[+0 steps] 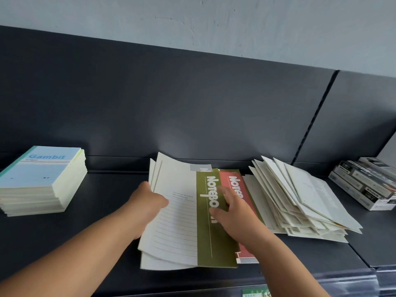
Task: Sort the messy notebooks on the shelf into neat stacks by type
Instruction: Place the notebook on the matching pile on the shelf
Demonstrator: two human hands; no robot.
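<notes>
A cream and olive-green notebook [184,228] lies on top of a small pile in the middle of the dark shelf [102,249]. My left hand [147,202] grips its left edge, thumb over the cover. My right hand [233,213] rests with spread fingers on the green band and on the red notebook [246,251] beneath it. More cream notebooks stick out under the top one. A messy fan of cream notebooks [300,200] lies to the right. A neat stack of blue "Gambit" notebooks [42,179] stands at the left.
Black and white boxes [368,185] are stacked at the far right on the adjoining shelf section. A dark back panel [192,103] rises behind everything. A green price label [255,293] sits on the shelf's front rail.
</notes>
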